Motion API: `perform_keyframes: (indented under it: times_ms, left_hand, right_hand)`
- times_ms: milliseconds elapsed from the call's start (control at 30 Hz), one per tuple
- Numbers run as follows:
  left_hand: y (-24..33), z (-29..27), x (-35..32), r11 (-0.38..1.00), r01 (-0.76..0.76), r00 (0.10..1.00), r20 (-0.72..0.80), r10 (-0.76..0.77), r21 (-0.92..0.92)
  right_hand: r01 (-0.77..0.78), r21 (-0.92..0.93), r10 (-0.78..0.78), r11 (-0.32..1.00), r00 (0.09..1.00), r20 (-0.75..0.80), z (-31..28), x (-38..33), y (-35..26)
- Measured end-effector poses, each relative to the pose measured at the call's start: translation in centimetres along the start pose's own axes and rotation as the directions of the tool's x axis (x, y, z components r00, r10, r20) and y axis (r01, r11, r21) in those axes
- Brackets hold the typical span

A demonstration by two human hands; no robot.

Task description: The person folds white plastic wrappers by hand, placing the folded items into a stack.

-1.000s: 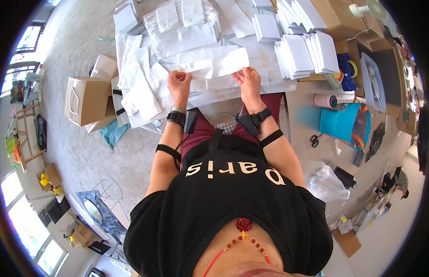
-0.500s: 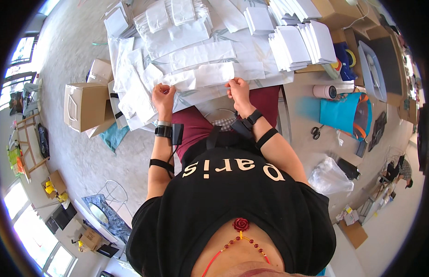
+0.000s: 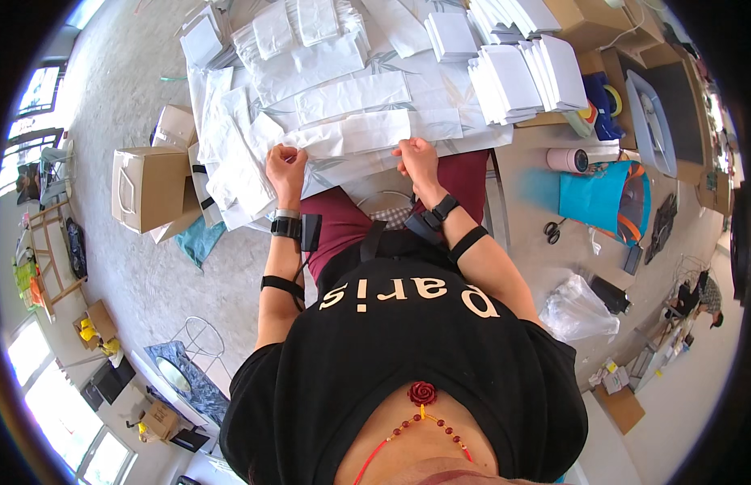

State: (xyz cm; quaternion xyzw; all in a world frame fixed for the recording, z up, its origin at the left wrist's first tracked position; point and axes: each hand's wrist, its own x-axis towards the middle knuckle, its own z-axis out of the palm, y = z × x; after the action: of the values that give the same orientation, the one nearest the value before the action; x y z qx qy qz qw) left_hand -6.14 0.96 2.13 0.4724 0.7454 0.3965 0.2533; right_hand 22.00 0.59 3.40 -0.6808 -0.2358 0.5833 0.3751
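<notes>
A long, thin white sheet (image 3: 375, 131) lies along the near edge of the table, seemingly with a translucent white plastic sleeve (image 3: 437, 124) at its right end. My left hand (image 3: 286, 170) is closed in a pinch at the sheet's left end. At its near edge, right of the middle, my right hand (image 3: 418, 164) has its fingers curled and pressed together on the sheet. Just beyond lies another flat white sleeve (image 3: 353, 97). To the left, a loose heap of white sleeves (image 3: 230, 174) spreads over the table corner.
Stacks of folded white paper (image 3: 506, 85) stand at the table's right. More white sleeves (image 3: 306, 69) are piled at the back left. Cardboard boxes (image 3: 149, 187) sit left of the table. A pink bottle (image 3: 568, 160), blue bag (image 3: 603, 198) and black scissors (image 3: 553, 232) are at right.
My right hand has shifted very slightly at the sheet's edge. My left hand and the sheet look nearly the same.
</notes>
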Motion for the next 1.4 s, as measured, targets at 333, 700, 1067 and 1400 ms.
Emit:
perform_keyframes:
  times_ms: [333,700,1067,1400]
  left_hand:
    - [-0.1,0.1,0.0,0.997,-0.065,0.998,-0.005,0.065,0.029]
    - [-0.9,-1.7,0.4,0.997,0.030,0.995,-0.095,-0.024,0.065]
    - [8.0,4.8,-3.2,0.882,-0.471,0.882,-0.005,0.471,0.004]
    - [9.5,13.7,-4.1,0.872,-0.478,0.795,0.374,0.478,-0.100]
  right_hand:
    - [0.089,-0.075,-0.088,0.993,0.996,0.017,-0.6,0.8,1.3]
    - [0.085,-0.103,-0.085,0.991,0.996,0.001,-0.5,0.6,1.2]
    - [0.313,-0.456,-0.406,0.833,0.906,-0.120,-2.5,0.9,1.9]
    - [0.175,-0.905,-0.749,0.389,0.631,-0.200,-9.4,4.8,-1.0]
